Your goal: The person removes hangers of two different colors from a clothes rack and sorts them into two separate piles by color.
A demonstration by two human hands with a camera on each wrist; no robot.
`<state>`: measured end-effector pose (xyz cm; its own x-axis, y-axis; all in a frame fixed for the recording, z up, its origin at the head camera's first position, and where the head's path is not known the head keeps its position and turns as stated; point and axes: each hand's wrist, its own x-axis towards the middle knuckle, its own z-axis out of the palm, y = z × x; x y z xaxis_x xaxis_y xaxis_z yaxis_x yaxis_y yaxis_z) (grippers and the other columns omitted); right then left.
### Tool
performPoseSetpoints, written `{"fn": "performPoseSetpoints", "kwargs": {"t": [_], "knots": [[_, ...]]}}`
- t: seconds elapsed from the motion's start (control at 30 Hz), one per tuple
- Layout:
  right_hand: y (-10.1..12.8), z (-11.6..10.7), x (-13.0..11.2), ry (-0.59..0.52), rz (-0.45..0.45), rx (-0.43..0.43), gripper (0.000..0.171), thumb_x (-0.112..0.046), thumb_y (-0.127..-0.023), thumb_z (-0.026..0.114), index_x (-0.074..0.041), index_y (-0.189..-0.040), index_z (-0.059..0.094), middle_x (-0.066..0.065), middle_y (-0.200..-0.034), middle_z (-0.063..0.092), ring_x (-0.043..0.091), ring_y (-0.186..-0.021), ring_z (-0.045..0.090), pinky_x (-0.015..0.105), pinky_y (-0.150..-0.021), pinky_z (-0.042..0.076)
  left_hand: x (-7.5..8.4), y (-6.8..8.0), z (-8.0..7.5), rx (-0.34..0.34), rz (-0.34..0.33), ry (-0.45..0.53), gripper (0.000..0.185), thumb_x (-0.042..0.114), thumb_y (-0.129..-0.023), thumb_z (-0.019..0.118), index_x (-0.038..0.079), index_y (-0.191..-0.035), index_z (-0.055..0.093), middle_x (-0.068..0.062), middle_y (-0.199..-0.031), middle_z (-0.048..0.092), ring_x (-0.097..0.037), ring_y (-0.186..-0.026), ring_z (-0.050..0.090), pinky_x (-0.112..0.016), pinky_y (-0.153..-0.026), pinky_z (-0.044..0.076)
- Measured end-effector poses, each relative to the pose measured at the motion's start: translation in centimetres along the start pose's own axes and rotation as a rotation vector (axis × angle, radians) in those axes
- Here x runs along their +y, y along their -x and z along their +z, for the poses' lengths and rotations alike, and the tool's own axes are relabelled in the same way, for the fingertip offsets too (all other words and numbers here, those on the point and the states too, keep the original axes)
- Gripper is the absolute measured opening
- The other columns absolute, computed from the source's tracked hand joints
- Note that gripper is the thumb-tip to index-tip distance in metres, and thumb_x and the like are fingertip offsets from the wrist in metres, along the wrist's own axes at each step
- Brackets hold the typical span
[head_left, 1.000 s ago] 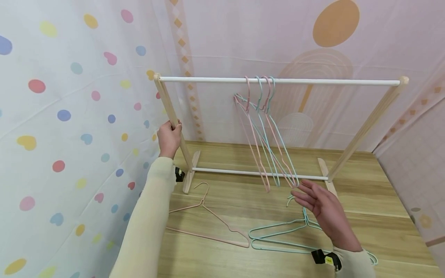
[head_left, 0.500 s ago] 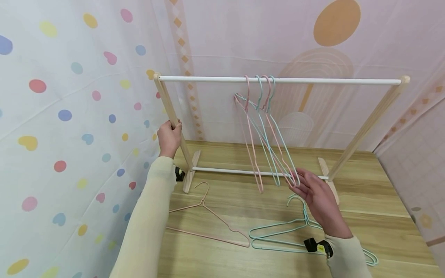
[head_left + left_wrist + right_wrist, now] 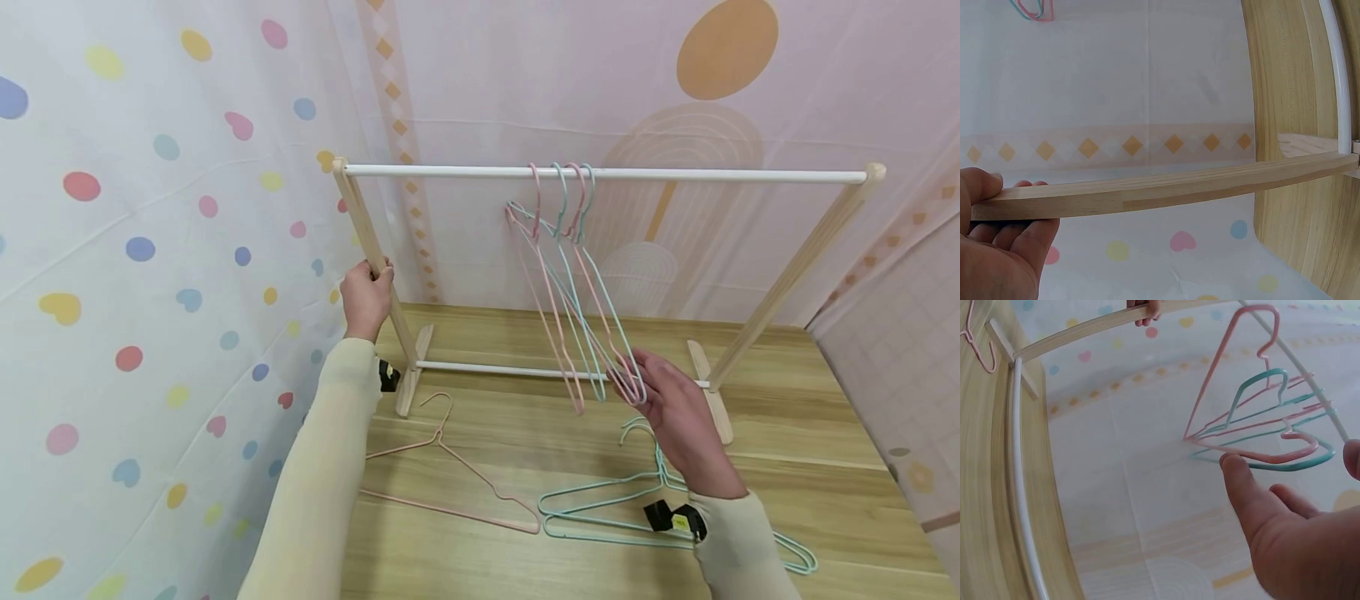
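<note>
Right hand [image 3: 675, 408] of mine has come up off the tabletop [image 3: 787, 467] over the last second and now meets the lower ends of the four hanging hangers [image 3: 581, 317]; its fingertips [image 3: 1235, 472] touch the pink and teal wires, fingers only loosely bent, not clearly gripping. The bunch looks steadier for it, I judge. My left hand [image 3: 366, 296] still grips the rack's wooden post [image 3: 371, 250]. One pink hanger [image 3: 450, 483] and the teal hangers [image 3: 600, 508] lie flat on the tabletop.
</note>
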<state>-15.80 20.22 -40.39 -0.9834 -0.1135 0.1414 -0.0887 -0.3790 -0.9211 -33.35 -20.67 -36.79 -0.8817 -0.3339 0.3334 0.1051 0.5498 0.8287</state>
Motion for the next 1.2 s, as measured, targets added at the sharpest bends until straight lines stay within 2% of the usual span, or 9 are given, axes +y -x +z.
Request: {"fn": "performPoseSetpoints", "kwargs": {"t": [0.17,0.37,0.7,0.9,1.03,1.2], "knots": [[-0.2,0.7,-0.3,0.047,0.046,0.055,0.062,-0.031,-0.102,0.051,0.012,-0.142,0.032,0.006,-0.123,0.060,0.018,-0.111,0.062,0.029,-0.093,0.048,0.1,0.1,0.0,-0.001,0.002,0.003,0.025,0.017,-0.100,0.057,0.001,-0.114,0.070,-0.019,-0.108,0.068,-0.032,-0.093,0.065,-0.044,-0.076,0.053],[-0.6,1.2,-0.1,0.044,0.056,0.089,0.055,-0.024,-0.101,0.055,0.010,-0.140,0.037,0.003,-0.120,0.064,0.019,-0.109,0.063,0.032,-0.093,0.048,0.1,0.2,0.0,-0.007,-0.001,0.009,0.025,0.017,-0.100,0.057,0.002,-0.115,0.069,-0.019,-0.109,0.068,-0.032,-0.094,0.065,-0.044,-0.076,0.053],[-0.4,1.5,0.1,0.045,-0.019,0.117,0.047,-0.020,-0.103,0.052,0.013,-0.136,0.041,0.004,-0.117,0.066,0.021,-0.104,0.066,0.034,-0.091,0.049,0.0,0.2,-0.1,-0.005,-0.002,0.005,0.026,0.018,-0.100,0.057,0.002,-0.116,0.069,-0.019,-0.110,0.068,-0.032,-0.096,0.065,-0.044,-0.077,0.053],[0.0,1.3,0.1,0.068,-0.051,0.141,0.052,-0.021,-0.104,0.049,0.015,-0.139,0.038,0.008,-0.125,0.063,0.023,-0.106,0.065,0.033,-0.093,0.048,0.1,0.2,-0.1,-0.012,0.000,0.007,0.027,0.019,-0.101,0.056,0.002,-0.118,0.068,-0.019,-0.112,0.068,-0.032,-0.098,0.065,-0.044,-0.077,0.053],[0.2,1.2,0.1,0.042,-0.075,0.151,0.054,-0.022,-0.104,0.049,0.017,-0.140,0.036,0.006,-0.123,0.064,0.026,-0.107,0.064,0.035,-0.093,0.047,0.2,0.3,-0.2,-0.018,-0.006,0.006,0.029,0.020,-0.101,0.055,0.002,-0.119,0.068,-0.019,-0.113,0.067,-0.032,-0.098,0.065,-0.044,-0.077,0.053],[0.7,0.8,0.1,0.038,-0.106,0.133,0.053,-0.025,-0.104,0.048,0.013,-0.139,0.041,0.017,-0.126,0.061,0.030,-0.109,0.063,0.036,-0.093,0.047,0.2,0.4,-0.3,-0.022,-0.011,0.001,0.029,0.020,-0.101,0.055,0.001,-0.120,0.067,-0.019,-0.113,0.067,-0.032,-0.098,0.065,-0.044,-0.076,0.053]]}}
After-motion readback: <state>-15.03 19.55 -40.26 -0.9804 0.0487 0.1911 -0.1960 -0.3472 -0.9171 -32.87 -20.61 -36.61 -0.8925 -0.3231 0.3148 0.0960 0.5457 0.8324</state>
